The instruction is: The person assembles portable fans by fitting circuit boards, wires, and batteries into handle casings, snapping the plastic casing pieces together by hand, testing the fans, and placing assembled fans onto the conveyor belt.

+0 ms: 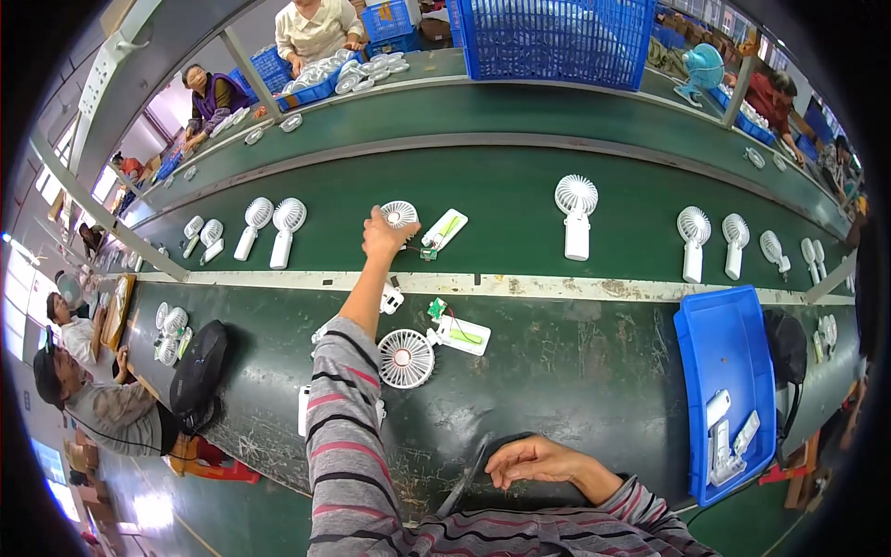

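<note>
My left hand reaches out over the green belt, its fingers closed round the white head of a handheld fan. Beside that head lie an open white handle with a green-wrapped cell and a small green circuit board. On the bench nearer me rests another fan head, next to an open handle and its board. My left sleeve partly covers more white fan parts. Near the bench's front edge, my right hand hovers with loosely bent fingers and nothing visible in them. A thin dark tool is beside it.
A blue tray with white parts stands at the right of the bench. Several white fans lie along the belt. A blue crate sits across it. A black bag lies left, near a seated person.
</note>
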A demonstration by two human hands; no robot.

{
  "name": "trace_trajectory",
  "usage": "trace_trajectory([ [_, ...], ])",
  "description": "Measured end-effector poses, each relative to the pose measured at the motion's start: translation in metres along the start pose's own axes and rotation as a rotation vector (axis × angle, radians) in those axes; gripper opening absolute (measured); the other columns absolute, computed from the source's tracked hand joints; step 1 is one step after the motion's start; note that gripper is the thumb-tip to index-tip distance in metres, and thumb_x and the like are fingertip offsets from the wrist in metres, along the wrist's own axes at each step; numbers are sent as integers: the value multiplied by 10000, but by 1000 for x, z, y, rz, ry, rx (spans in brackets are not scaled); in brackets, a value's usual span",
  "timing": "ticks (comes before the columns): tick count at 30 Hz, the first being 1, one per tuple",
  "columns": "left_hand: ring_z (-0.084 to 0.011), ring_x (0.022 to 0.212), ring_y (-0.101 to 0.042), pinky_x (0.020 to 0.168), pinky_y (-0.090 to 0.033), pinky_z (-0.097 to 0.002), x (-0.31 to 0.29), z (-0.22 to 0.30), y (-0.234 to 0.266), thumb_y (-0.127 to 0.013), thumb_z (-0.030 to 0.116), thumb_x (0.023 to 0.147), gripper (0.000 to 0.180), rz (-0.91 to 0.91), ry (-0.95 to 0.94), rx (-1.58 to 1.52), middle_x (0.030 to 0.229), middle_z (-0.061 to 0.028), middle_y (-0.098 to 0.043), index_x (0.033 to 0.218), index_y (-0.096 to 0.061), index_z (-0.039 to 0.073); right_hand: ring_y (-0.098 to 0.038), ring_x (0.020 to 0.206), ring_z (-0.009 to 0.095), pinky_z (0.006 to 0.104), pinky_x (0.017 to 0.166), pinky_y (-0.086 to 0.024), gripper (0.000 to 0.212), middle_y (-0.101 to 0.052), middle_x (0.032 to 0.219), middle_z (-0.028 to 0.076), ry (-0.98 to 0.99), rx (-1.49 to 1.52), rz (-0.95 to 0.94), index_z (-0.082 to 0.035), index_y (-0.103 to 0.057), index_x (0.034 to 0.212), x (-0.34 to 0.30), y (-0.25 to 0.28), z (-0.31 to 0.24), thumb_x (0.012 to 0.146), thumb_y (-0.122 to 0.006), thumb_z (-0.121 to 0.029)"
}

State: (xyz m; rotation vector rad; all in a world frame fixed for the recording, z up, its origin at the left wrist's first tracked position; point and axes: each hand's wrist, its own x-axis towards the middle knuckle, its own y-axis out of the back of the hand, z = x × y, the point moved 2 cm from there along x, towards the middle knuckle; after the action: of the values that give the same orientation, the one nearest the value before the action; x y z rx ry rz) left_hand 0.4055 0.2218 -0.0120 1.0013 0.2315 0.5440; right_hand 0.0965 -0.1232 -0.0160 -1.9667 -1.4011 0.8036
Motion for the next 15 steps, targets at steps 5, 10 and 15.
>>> trace_trajectory([
  [5,-384,1085,-416,900,-418,-440,-34,41,-4,-784,220,517,912,262,-243,-110,1182,-208,-389,1291,-329,59,-560,928,154,263,812,-461,292,-590,995,106,8,5,-18,35,-517,1154,-2,2,1,887,-548,-80],
  [10,-378,1079,-406,913,-377,-430,-85,105,53,-784,128,545,857,690,-654,-412,1163,-194,-390,1273,-343,32,-556,940,152,267,818,-460,290,-586,1003,108,25,-16,20,42,-521,1148,-6,1,2,884,-549,-77],
  [15,-350,1151,-382,965,-341,-405,-163,139,118,-803,118,522,916,734,-970,-570,1234,-200,-381,1283,-312,-14,-576,876,137,253,790,-454,277,-619,943,83,189,-268,286,-4,-547,1132,-15,-10,-15,855,-543,-16],
])
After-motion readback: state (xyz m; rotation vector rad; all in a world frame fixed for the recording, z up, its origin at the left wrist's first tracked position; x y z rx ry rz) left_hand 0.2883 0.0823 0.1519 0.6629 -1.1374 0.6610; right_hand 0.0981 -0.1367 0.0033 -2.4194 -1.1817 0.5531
